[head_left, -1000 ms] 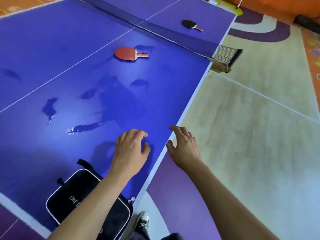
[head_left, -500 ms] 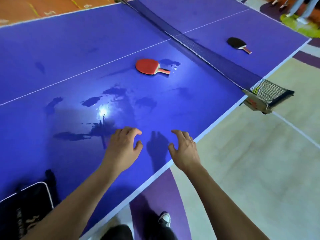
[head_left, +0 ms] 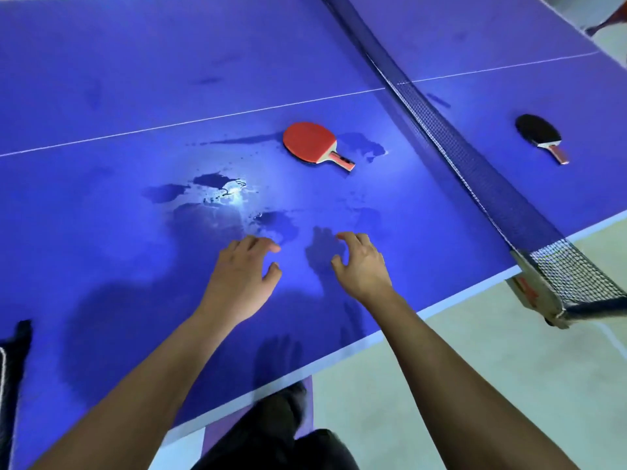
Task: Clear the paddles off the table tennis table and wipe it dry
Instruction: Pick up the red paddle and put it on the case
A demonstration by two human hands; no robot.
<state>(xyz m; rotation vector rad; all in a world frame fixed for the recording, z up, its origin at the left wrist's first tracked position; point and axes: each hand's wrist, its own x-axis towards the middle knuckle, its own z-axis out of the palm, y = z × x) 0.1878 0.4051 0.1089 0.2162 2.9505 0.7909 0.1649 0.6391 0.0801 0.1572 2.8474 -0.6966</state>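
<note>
Blue tabletop [head_left: 135, 79]: spreads under and ahead of both grips, with a white line running across it.
Floor [head_left: 441, 385]: pale, right of the right grip, past the tabletop's white edge.
Net [head_left: 451, 140]: dark mesh, ahead and right of the grips, clamped at the tabletop's edge.
Puddles [head_left: 217, 181]: dark wet patches with a bright glare, just ahead of the left grip.
Left grip [head_left: 242, 276]: empty, fingers loosely curled, palm down over the tabletop.
Right grip [head_left: 364, 266]: empty, fingers loosely curled, beside the left one but apart from it.
Red paddle [head_left: 310, 140]: flat on the tabletop, ahead of both grips and well apart, on their side of the net, in the wet.
Black paddle [head_left: 537, 130]: flat, past the net, ahead and far right of the right grip.
Bag [head_left: 13, 361]: black, a sliver far left of the left grip.
</note>
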